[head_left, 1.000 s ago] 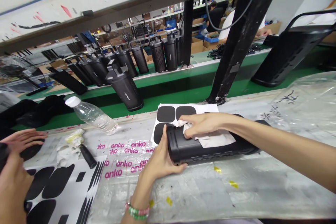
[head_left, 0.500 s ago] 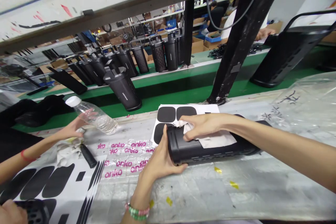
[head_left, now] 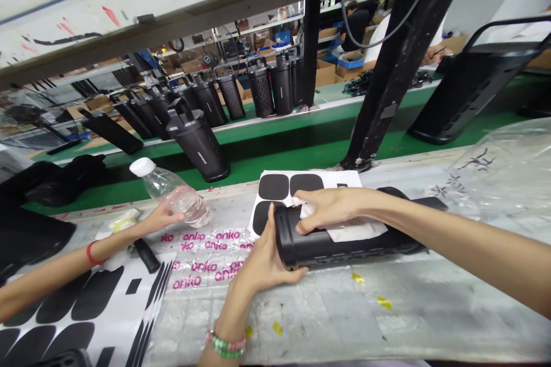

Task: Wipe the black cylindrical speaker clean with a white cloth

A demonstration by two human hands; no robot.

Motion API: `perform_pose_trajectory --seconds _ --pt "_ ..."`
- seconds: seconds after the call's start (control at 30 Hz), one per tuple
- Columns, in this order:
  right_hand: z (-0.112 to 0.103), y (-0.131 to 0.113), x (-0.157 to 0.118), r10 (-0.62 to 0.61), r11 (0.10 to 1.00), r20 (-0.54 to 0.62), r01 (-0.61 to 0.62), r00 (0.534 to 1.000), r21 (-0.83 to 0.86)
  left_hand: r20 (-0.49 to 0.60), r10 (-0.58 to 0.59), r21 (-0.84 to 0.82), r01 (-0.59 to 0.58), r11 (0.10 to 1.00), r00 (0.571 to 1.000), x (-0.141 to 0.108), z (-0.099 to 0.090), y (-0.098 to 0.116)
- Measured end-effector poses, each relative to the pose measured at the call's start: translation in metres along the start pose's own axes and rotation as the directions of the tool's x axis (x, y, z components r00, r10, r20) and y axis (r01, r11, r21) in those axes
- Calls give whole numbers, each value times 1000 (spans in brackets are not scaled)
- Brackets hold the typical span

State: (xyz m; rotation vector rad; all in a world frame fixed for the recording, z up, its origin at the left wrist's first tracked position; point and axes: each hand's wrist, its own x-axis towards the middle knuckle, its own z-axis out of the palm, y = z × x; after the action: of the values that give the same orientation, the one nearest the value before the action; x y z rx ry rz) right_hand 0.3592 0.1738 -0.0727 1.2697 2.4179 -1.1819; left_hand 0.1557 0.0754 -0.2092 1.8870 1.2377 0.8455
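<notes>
A black cylindrical device [head_left: 336, 249] lies on its side on the plastic-covered table in front of me. My left hand [head_left: 262, 258], with a beaded bracelet at the wrist, grips its near end, thumb on top and fingers around the end. My right hand [head_left: 329, 209] presses a white cloth [head_left: 359, 229] onto the upper side of the device. Behind the device lies a white sheet [head_left: 350, 178] with dark rounded patches [head_left: 274, 187], partly covered by it.
At the left, another person's hand [head_left: 161, 218] holds a clear bottle [head_left: 189, 206] above sticker sheets [head_left: 129, 298]. Black devices [head_left: 202, 149] stand on the green belt [head_left: 275, 155] behind. A black post [head_left: 383, 80] rises beyond my table.
The other person's hand has shifted right and the bottle has moved right with it. That person's second hand has left the lower left. My hands have barely moved.
</notes>
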Motion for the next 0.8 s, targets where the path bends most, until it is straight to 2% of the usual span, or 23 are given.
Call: perform_pose_trajectory --seconds 0.1,0.3,0.8 --pt "3 -2 4 33 999 21 -33 999 -9 1 -19 -2 19 1000 1000 0 0 1" --pt "3 -6 8 11 998 76 -15 997 61 -13 14 22 -14 1000 1000 0 0 1" --pt "1 -8 6 17 997 116 -25 993 71 -4 31 37 -31 999 1000 0 -1 1"
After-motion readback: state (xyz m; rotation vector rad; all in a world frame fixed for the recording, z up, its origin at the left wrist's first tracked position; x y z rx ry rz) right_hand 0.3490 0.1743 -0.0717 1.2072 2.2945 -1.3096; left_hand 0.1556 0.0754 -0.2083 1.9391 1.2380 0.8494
